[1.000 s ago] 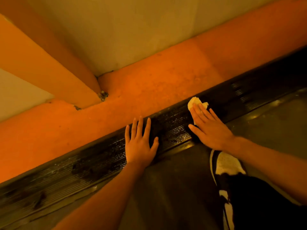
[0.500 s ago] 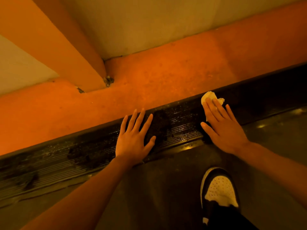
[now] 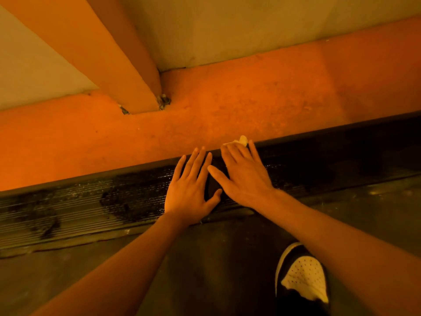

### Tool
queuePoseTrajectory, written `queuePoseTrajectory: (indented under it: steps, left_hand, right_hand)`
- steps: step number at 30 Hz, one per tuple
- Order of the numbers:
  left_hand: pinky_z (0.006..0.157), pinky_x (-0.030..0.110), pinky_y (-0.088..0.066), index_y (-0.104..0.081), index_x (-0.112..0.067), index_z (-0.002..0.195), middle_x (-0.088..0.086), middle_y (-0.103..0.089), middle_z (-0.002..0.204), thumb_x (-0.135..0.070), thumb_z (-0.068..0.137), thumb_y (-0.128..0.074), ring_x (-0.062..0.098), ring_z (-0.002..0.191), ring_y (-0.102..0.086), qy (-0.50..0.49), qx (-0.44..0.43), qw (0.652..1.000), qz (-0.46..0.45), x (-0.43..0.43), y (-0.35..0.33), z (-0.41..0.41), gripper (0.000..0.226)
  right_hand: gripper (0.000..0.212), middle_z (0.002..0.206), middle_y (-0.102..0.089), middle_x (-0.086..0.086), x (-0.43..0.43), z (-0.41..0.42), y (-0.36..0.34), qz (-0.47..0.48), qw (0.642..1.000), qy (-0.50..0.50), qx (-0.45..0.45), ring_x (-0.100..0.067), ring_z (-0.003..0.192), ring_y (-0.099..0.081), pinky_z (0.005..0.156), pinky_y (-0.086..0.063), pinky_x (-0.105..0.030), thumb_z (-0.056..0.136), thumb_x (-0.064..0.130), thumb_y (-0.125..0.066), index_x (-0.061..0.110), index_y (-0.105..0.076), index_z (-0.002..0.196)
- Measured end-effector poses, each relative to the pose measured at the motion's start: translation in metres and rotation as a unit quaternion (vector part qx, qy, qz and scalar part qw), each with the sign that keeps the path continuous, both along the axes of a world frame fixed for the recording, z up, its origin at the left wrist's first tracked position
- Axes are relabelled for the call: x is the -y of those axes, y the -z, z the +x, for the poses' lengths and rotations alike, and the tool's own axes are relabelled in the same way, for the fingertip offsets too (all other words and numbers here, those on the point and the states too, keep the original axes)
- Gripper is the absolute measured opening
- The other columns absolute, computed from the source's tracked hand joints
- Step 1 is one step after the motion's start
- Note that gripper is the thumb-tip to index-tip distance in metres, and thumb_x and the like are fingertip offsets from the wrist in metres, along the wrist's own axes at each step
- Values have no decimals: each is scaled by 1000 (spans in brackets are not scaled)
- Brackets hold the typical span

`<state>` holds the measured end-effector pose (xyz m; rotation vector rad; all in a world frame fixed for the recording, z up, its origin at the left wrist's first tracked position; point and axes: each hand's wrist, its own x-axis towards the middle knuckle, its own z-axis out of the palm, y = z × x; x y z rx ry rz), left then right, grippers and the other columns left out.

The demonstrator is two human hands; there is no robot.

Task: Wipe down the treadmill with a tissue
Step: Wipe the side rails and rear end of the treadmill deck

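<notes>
You press the tissue (image 3: pixel 239 140) under your flat right hand (image 3: pixel 243 176) to scrub the treadmill rail (image 3: pixel 91 206), left hand (image 3: pixel 191 185) spread open alongside, apparently for support.

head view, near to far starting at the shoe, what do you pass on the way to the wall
shoe → treadmill belt → ribbed side rail, with the left hand and right hand flat on it → tissue under the right fingertips at the rail's far edge → orange strip → pale wall
</notes>
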<state>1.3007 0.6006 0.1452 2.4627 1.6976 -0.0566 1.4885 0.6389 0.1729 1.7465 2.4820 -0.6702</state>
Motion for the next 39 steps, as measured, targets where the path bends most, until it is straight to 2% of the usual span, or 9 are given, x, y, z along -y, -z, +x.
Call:
queuePoseTrajectory:
  steps: [4, 11, 15, 19, 23, 30, 33, 35, 39]
  left_hand:
    - [128, 51, -13, -16, -5, 164, 12, -7, 173, -65, 99, -33, 25, 161, -2, -8, -17, 1000, -3, 0, -1, 1, 91]
    - [129, 50, -10, -6, -7, 165, 11, 1, 174, -67, 101, -27, 24, 161, 6, -2, -37, 999, -18, -1, -3, 2, 91]
    - [129, 52, -12, -6, -6, 165, 12, 0, 174, -66, 101, -31, 25, 161, 4, -2, -35, 999, -18, -1, -4, 2, 92]
    - [128, 52, -14, -14, -4, 164, 13, -6, 173, -65, 100, -34, 25, 161, -1, -1, -27, 999, -19, -1, -3, 2, 91]
    - [129, 51, -12, -10, -5, 165, 13, -6, 173, -65, 100, -33, 25, 161, -1, 3, -32, 999, -16, -1, -3, 1, 91]
    - [129, 52, -13, -5, -6, 165, 14, -4, 173, -66, 101, -30, 26, 161, 0, 3, -36, 999, -13, -1, -3, 2, 91]
    - [128, 52, -13, -5, -5, 165, 14, -4, 173, -66, 101, -29, 27, 161, 0, 4, -38, 999, -13, -1, -3, 2, 91]
    - [128, 53, -15, -6, -4, 165, 14, -5, 173, -65, 101, -29, 27, 161, 0, 4, -35, 999, -15, -1, -3, 2, 91]
    - [128, 53, -16, -11, -3, 164, 15, -8, 173, -64, 101, -29, 26, 161, -2, 5, -25, 1000, -16, -2, -3, 2, 90]
  right_hand:
    - [91, 160, -44, -4, -8, 31, 4, 19, 999, -41, -4, -22, 153, -31, 129, -2, -48, 100, 72, 0, 13, -39, 157]
    - [86, 156, -46, -11, -15, 167, 4, 38, 985, 163, 50, -30, 150, -33, 128, 2, -51, 101, 71, -7, 12, -45, 150]
    - [86, 148, -53, -17, -12, 89, -2, 48, 993, 110, 11, -33, 144, -42, 127, -11, -54, 103, 66, -9, 3, -51, 145]
    - [80, 150, -54, -10, -7, -8, 4, 25, 999, -2, -40, -25, 145, -41, 129, -10, -47, 105, 61, -10, 5, -50, 147]
    - [76, 150, -55, -7, -11, 29, 6, 44, 998, -11, -38, -24, 145, -44, 129, -9, -45, 107, 59, -11, 10, -51, 148]
    - [77, 172, -20, -9, 9, 178, 14, 44, 981, 176, 69, -22, 160, -9, 128, 5, -55, 105, 60, -4, 15, -19, 165]
    - [79, 170, -22, -15, 7, 129, 10, 50, 978, 196, 59, -29, 160, -13, 127, -4, -58, 105, 58, -8, 7, -22, 164]
    - [76, 169, -27, -14, 13, 71, 11, 61, 990, 128, 28, -28, 159, -17, 127, -8, -57, 105, 56, -13, 6, -27, 162]
    - [74, 171, -21, -7, 24, -6, 9, 59, 998, -8, 2, -20, 160, -8, 129, 0, -48, 108, 55, -4, 11, -23, 164]
